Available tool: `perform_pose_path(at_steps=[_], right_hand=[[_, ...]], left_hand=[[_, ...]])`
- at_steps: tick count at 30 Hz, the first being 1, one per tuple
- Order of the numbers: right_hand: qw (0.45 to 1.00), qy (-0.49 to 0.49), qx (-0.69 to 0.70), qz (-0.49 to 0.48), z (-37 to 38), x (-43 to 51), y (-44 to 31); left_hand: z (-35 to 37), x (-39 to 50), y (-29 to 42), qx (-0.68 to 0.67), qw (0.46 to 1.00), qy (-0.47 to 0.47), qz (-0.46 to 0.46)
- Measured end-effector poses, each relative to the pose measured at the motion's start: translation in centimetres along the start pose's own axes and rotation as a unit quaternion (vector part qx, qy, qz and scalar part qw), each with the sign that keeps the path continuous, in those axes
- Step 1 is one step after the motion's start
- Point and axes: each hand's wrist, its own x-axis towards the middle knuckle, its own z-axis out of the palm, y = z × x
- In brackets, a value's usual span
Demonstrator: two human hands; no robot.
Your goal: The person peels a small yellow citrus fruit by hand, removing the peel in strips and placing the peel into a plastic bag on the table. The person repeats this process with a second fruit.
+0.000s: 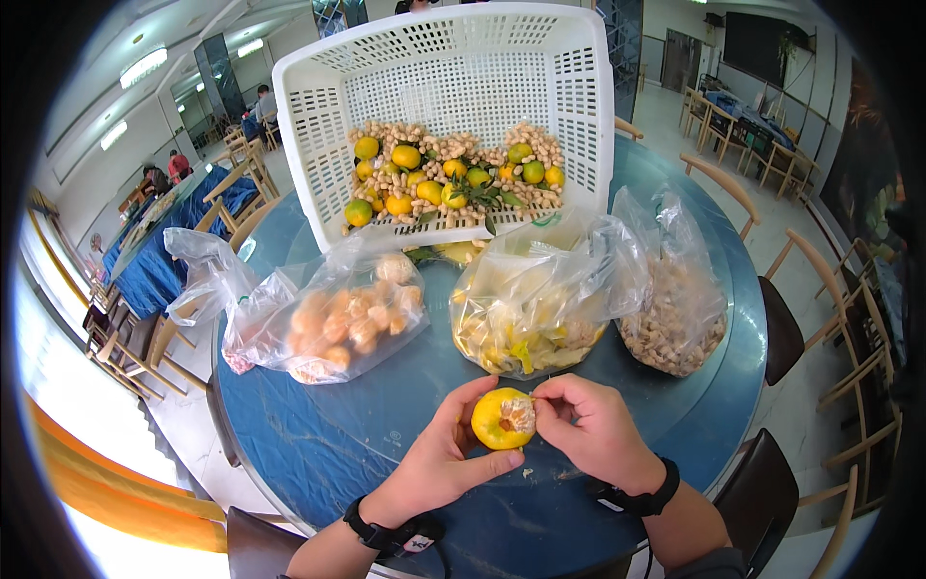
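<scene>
My left hand (448, 452) holds a yellow-green mandarin (498, 427) between thumb and fingers, above the table. Part of its peel is gone, so pale, pith-covered segments show on the upper right side. At that bare patch, my right hand (597, 430) pinches the edge of the peel with thumb and forefinger. Just beyond my hands, a clear plastic bag (532, 311) contains yellow peel. To its left lies another bag (354, 318) of peeled mandarins. A third bag (673, 311), on the right, holds what look like peanut shells.
A white plastic basket (441, 79) is tipped towards me behind the bags, with unpeeled mandarins (405, 156) and peanuts (535, 145) inside. All this stands on a round table (325, 441) with a blue cover. Chairs (767, 492) surround it. People (266, 105) sit farther off.
</scene>
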Motion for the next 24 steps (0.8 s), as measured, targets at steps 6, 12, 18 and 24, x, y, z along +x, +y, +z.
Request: perform_pose_path(at_steps=[6,12,18,24], right_hand=[[0.998,-0.024,0.044,0.029,-0.1,0.0,0.2],[0.993,-0.047,0.093,0.047,-0.2,0.2,0.1],[0.999,-0.051,-0.001,-0.003,-0.6,-0.1,0.0],[0.999,-0.022,-0.043,-0.019,-0.6,0.2,-0.8]], left_hand=[[-0.5,-0.2,0.1,-0.003,1.0,-0.019,-0.022],[-0.6,-0.5,0.9,-0.008,1.0,-0.011,-0.02],[-0.8,-0.5,0.5,0.092,0.995,-0.03,0.024],[-1.2,-0.5,0.9,-0.027,0.998,-0.026,-0.056]])
